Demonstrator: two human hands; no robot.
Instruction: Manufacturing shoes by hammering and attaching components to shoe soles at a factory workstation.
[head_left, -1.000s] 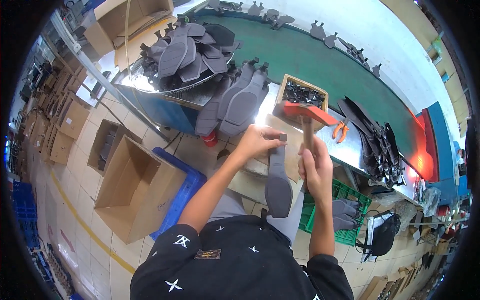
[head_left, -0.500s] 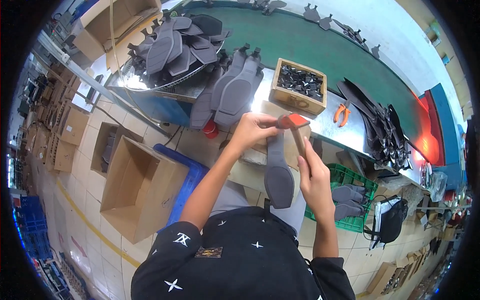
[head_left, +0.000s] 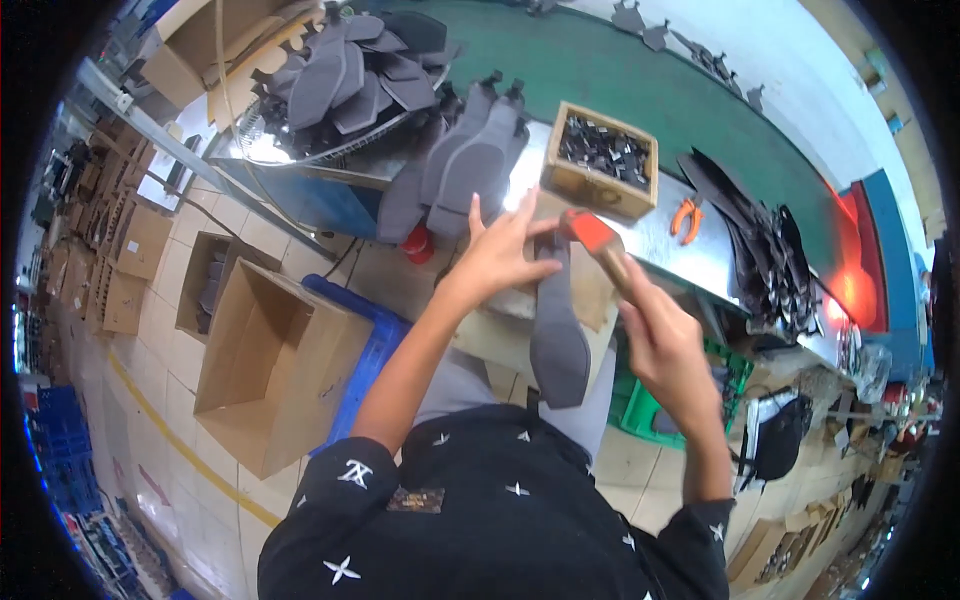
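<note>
My right hand (head_left: 668, 345) grips a hammer (head_left: 612, 262) by its wooden handle; the orange-red head is over the top end of a grey sole-shaped piece (head_left: 561, 352). That piece lies lengthwise toward my lap on a pale board (head_left: 497, 338). My left hand (head_left: 497, 258) is open with its fingers spread, just left of the piece's top end. One finger reaches toward the hammer head, and whether it touches the piece I cannot tell. The head hides part of the piece's tip.
Ahead stands a wooden box (head_left: 598, 197) of small dark metal pieces. Orange-handled pliers (head_left: 687, 221) and dark strips (head_left: 765, 250) lie to its right. Similar grey pieces (head_left: 474, 170) are piled at left. A cardboard box (head_left: 262, 370), blue crate (head_left: 372, 350) and green crate (head_left: 640, 410) flank me.
My left fingers have let go near the piece's top end and spread apart. My right hand has moved right and nearer me, so the hammer handle slants more.
</note>
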